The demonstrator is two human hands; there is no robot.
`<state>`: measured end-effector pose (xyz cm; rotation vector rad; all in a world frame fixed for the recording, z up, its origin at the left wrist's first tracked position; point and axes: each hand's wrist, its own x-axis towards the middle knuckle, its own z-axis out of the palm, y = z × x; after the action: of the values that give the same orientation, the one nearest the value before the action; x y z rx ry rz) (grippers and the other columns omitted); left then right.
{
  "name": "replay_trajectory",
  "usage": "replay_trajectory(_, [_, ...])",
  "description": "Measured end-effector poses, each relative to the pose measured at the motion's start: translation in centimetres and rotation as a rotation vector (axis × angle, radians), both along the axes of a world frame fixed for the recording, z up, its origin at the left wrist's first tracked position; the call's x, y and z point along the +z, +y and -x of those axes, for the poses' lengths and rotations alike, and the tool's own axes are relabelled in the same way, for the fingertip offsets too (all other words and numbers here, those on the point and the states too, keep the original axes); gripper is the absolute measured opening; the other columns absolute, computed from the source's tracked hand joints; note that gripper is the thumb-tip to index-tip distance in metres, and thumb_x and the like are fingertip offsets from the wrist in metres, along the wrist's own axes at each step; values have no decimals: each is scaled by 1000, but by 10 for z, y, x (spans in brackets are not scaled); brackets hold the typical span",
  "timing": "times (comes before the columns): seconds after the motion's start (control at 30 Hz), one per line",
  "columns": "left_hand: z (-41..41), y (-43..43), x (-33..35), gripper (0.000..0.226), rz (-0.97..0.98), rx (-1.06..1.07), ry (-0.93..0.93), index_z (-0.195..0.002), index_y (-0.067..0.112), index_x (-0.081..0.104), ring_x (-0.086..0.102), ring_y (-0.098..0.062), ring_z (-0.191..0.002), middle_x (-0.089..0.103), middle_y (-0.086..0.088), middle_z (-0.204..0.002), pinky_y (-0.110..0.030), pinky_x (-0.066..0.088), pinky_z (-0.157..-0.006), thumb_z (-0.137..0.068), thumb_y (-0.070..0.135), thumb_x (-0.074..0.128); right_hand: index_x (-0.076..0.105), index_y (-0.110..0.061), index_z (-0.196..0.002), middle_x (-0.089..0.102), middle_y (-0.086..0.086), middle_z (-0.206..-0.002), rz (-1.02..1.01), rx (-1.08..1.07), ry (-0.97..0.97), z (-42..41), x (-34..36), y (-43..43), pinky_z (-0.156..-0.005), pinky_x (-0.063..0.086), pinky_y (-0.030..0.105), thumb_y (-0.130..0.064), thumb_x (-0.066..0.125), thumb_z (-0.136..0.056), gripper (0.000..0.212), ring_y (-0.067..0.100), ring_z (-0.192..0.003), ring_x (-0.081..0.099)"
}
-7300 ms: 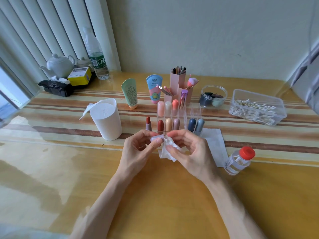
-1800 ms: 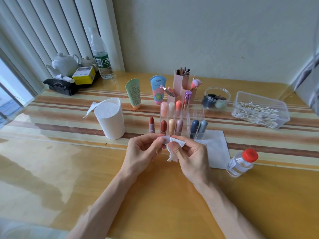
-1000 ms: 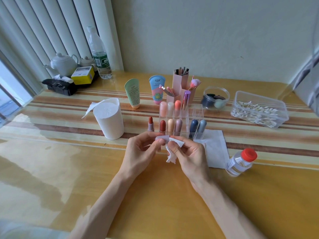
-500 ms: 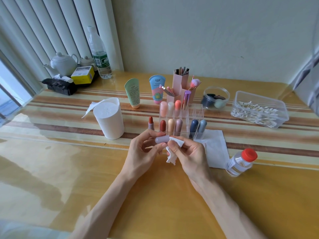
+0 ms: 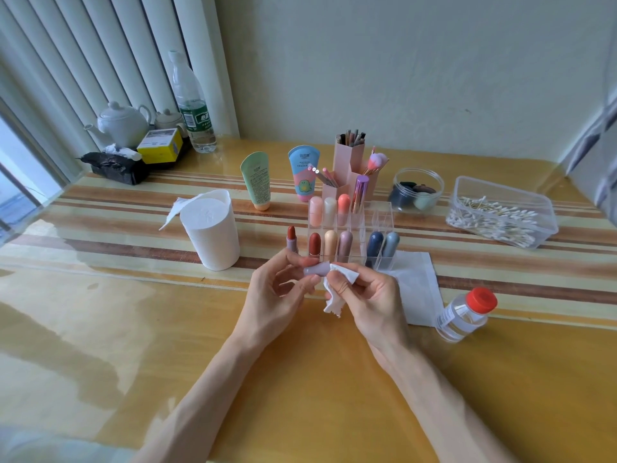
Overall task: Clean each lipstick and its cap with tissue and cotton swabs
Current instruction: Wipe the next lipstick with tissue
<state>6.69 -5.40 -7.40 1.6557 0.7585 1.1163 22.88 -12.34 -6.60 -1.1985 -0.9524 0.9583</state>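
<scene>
Wiping step: left hand (image 5: 280, 292) is pinching the lilac cap (image 5: 315, 269) sideways by its rounded end, so the other end is facing the right hand (image 5: 370, 295), which is pinching a tissue (image 5: 337, 285) against it. Beyond, the bare lipstick (image 5: 291, 240), probably its mate, is standing upright beside the clear rack (image 5: 377, 215), keeping its tip off the table. Swab box (image 5: 500, 212) is sitting far right.

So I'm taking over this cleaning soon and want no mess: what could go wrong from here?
The uncapped lipstick stands loose on the table just beyond the left hand; a knuckle could tip it and smear it. The lilac cap is only lightly pinched by that hand while the right hand presses the tissue against it, so it might slip out.
</scene>
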Motion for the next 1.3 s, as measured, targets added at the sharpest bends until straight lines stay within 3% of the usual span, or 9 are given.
replay_trajectory(0.13, [-3,-3,8,24,128,-68,7,-119,13,66,67,-26,-57,73,-12,-88,-28,50,-47,-101,29,65,80,-10,-109,82,2,-94,-32,-24,-6,0,1,-1,-74,59,24,-16,73,-96,16,15,-90,78])
replay_trajectory(0.27, [0,-1,4,25,145,-32,35,-97,7,72,54,-16,-47,63,0,-62,-22,40,-47,-102,30,63,80,-13,-108,80,2,-84,7,-53,-15,1,-1,-1,-67,57,22,-18,76,-92,17,11,-77,74])
replay_trajectory(0.47, [2,-1,-1,21,-81,57,86,-109,9,72,70,-15,-63,75,4,-81,-24,56,-65,-92,23,74,81,-16,-108,80,2,-86,40,-15,-9,1,0,1,-72,60,31,-26,75,-92,20,15,-82,75])
replay_trajectory(0.6, [-3,-4,8,25,72,8,26,-117,9,72,63,-14,-51,73,4,-76,-20,48,-50,-98,26,68,80,-10,-113,81,4,-96,11,-23,-26,1,1,0,-74,59,26,-18,74,-96,20,15,-90,77])
replay_trajectory(0.67, [-2,-3,9,25,112,-9,14,-108,8,75,58,-14,-46,68,1,-66,-22,44,-45,-102,29,61,79,-10,-113,82,2,-96,6,-36,-37,2,1,-1,-74,59,24,-16,75,-93,20,15,-92,78])
replay_trajectory(0.9, [3,-1,4,14,-63,46,48,-105,14,75,62,-8,-58,71,5,-73,-23,52,-61,-92,19,77,81,-9,-110,80,4,-91,42,11,-2,2,2,-2,-73,57,25,-20,74,-95,19,15,-85,75])
replay_trajectory(1.03, [4,-1,2,22,-224,105,147,-101,19,74,68,-13,-62,71,15,-82,-32,57,-60,-88,3,82,82,-8,-105,76,1,-82,105,64,144,3,6,-3,-68,52,24,-24,74,-93,21,13,-79,68])
replay_trajectory(1.17, [8,3,-2,29,-396,113,223,-102,15,76,67,-13,-67,67,17,-96,-31,56,-58,-86,-8,79,82,-6,-105,74,12,-93,205,99,286,-2,7,-3,-79,51,33,-27,78,-89,27,18,-87,68])
replay_trajectory(1.3, [11,5,-2,35,-498,106,252,-109,18,78,67,-9,-74,71,7,-104,-28,57,-62,-87,-10,78,78,1,-96,61,8,-79,281,191,458,-5,13,-1,-63,47,22,-18,77,-92,19,13,-66,55])
